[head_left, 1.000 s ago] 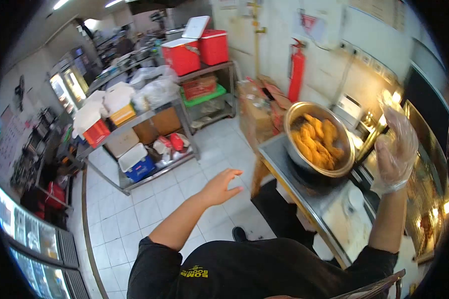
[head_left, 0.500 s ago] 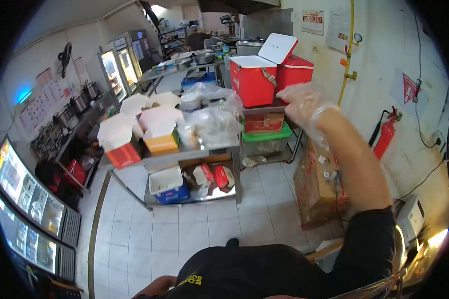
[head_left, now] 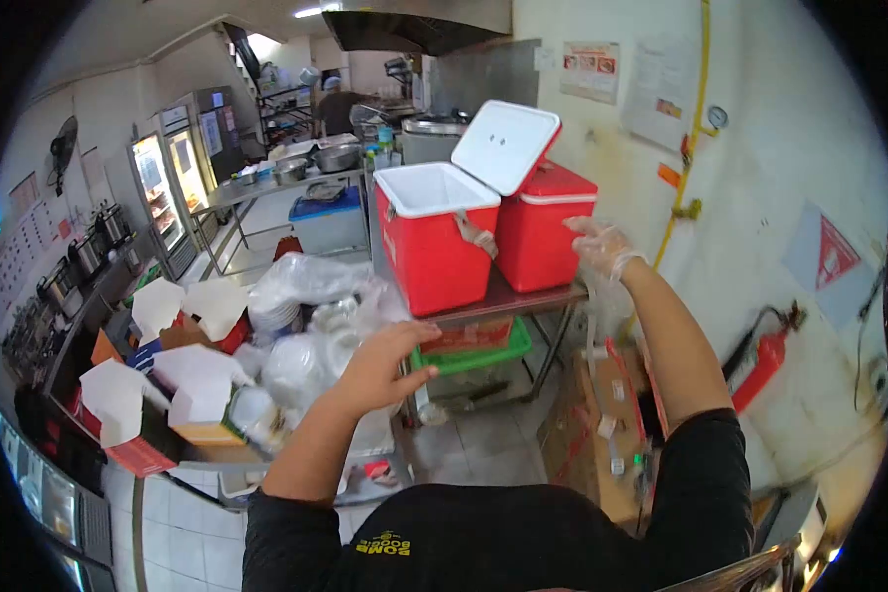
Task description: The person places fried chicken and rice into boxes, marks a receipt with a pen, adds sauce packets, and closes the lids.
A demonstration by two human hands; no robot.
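My left hand [head_left: 385, 367], bare, is held out with thumb and fingers apart and nothing in it, over the plastic-wrapped containers [head_left: 306, 345]. My right hand [head_left: 602, 247] wears a clear plastic glove; its fingers are spread beside the closed red cooler [head_left: 553, 232], and no object shows in it. Left of that cooler stands an open red cooler [head_left: 439, 242] with its white-lined lid [head_left: 506, 146] raised. Both coolers rest on a dark red tabletop [head_left: 508, 304]. Open takeaway boxes [head_left: 133, 419] stand left of the plastic bags.
Below the coolers is a green-rimmed bin [head_left: 479, 357]. A large cardboard box [head_left: 602, 424] stands on the floor at right. A fire extinguisher [head_left: 763, 370] and yellow pipe [head_left: 683, 178] are on the right wall. A person [head_left: 337, 107] stands far back near metal bowls [head_left: 337, 158].
The view has moved closer to the coolers. My left hand has come up into view over the wrapped containers. My right hand now appears lower, beside the closed cooler.
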